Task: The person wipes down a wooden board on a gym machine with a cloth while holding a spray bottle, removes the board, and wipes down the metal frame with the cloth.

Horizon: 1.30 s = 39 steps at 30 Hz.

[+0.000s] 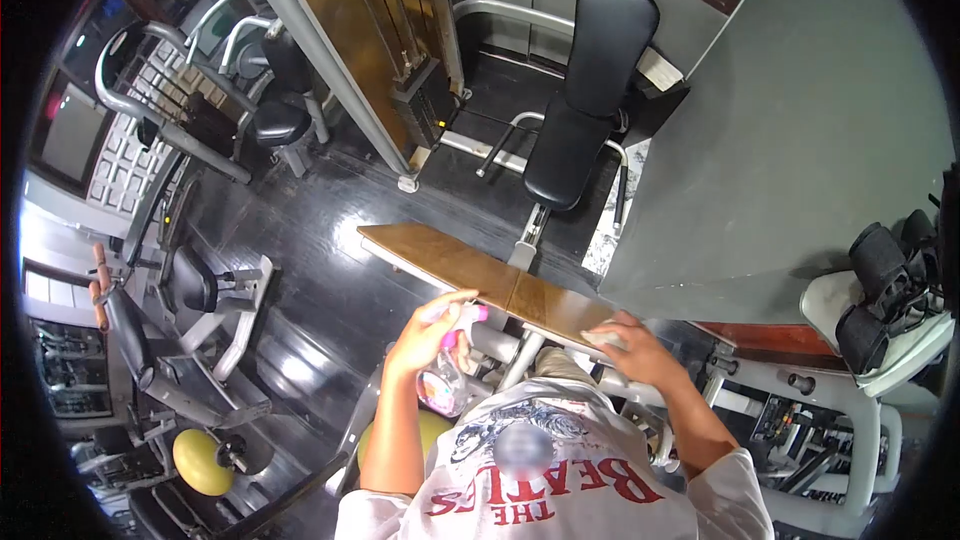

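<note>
My left hand (430, 335) is wrapped round the neck of a clear spray bottle (441, 388) with a pink and white trigger head, held upright close to my shirt. Just beyond it runs a long brown wooden panel (440, 258) with a pale edge, made of two sections that meet at a seam. At the right section, my right hand (635, 345) is closed on a pale folded cloth (603, 334), which appears to rest against the panel's near edge. Part of the cloth is hidden by the fingers.
Ahead stands a black padded exercise seat (570, 155) beside a weight stack (425, 100). More machines, one with a black seat (280, 123), fill the left, above a yellow weight plate (203, 462). To the right are a grey wall (800, 120) and black padded gear (885, 275) on a white support.
</note>
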Motion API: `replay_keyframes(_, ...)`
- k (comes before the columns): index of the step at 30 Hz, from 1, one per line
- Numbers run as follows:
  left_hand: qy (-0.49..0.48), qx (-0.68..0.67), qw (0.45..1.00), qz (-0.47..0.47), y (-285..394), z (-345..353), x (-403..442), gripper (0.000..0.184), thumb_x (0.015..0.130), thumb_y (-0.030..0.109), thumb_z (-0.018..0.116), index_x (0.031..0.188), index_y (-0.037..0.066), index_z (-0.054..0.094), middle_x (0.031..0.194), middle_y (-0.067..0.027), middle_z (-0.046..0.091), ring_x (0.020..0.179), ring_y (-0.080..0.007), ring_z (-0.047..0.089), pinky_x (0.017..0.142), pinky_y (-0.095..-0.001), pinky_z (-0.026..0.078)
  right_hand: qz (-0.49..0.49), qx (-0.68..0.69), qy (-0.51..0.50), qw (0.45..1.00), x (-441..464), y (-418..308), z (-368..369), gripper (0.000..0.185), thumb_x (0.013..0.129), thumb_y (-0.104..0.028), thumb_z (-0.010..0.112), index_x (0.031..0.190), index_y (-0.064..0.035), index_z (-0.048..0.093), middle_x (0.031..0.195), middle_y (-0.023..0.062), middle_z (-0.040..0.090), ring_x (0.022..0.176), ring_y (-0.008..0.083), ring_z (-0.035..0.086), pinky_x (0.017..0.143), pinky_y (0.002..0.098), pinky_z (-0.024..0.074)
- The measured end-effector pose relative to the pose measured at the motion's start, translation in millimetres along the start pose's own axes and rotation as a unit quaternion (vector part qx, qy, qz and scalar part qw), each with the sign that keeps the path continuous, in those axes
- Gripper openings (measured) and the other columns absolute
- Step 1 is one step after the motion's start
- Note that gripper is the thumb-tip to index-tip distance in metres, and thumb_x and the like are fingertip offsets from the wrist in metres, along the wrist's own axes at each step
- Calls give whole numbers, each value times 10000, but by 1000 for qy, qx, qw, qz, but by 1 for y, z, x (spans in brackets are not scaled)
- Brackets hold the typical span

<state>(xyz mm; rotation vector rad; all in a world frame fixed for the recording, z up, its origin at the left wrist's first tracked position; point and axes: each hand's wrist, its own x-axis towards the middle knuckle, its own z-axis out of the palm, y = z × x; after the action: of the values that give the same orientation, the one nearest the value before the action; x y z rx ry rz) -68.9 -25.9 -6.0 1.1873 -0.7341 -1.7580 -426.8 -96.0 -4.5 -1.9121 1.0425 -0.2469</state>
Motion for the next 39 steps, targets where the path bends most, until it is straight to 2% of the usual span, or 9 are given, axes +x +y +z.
replay_keyframes(1,15,14,1000,9,-2,-5,-7,515,970,468,510,1209,19,586,676,-102,618,504,-211,641,475,-328,551,37,20,8,999,-6,-2,-3,246,893,-116,596,1122,-56,660,1010,137,595,1018,318,565,925,364,447)
replay_keyframes(5,29,-1,999,-18,-18,-20,-28,557,957,496,518,951,-51,617,575,-81,571,484,-225,631,477,-340,543,-15,-79,15,997,17,-16,13,205,881,-98,596,1073,-51,650,1050,136,561,1046,325,549,921,381,444)
replay_keyframes(12,-15,9,999,-47,-29,-6,-28,505,967,471,518,931,-23,618,581,-69,563,491,-212,619,513,-351,554,-109,116,25,987,126,-55,84,222,873,-80,611,1093,-61,638,1115,135,557,1030,315,589,917,366,475)
replay_keyframes(16,-36,0,996,-78,-32,-3,-26,477,1000,412,491,1032,-40,638,601,-56,580,493,-171,622,511,-284,526,-104,91,11,990,132,-66,86,246,888,-86,595,1128,-67,642,1122,126,567,1053,299,592,907,357,483)
replay_keyframes(20,-25,26,997,-73,-34,-6,-28,510,961,477,527,918,-22,619,569,-64,558,483,-213,616,503,-354,547,-159,36,3,987,88,-48,53,268,900,-116,587,1160,-95,650,1136,126,570,1078,302,576,915,365,473)
replay_keyframes(25,19,-12,996,-85,-42,-25,-45,527,954,489,535,926,-30,620,563,-63,558,471,-213,615,490,-350,541,2,30,-26,999,30,-11,19,284,867,-18,601,1142,-64,651,1073,103,586,1030,264,562,957,347,440)
replay_keyframes(31,19,-23,997,-67,-54,-38,-63,559,945,516,533,937,-38,614,561,-59,561,467,-212,617,481,-337,533,-131,44,22,990,69,-36,50,225,900,-84,593,1117,-70,651,1102,121,565,1068,300,547,930,355,439)
replay_keyframes(34,11,-2,998,-67,-51,-29,-68,566,944,526,530,940,-34,613,560,-56,564,467,-206,614,483,-321,524,-271,50,40,960,124,-56,90,261,848,-31,634,1109,-41,621,1153,143,533,1087,323,538,961,385,435)
replay_keyframes(39,29,63,996,-56,-50,-9,-78,586,937,550,526,939,-28,620,569,-65,578,507,-210,631,514,-323,523,-209,-11,39,977,155,-111,110,317,853,-82,647,1169,-72,620,1138,137,531,1086,350,508,967,422,420)
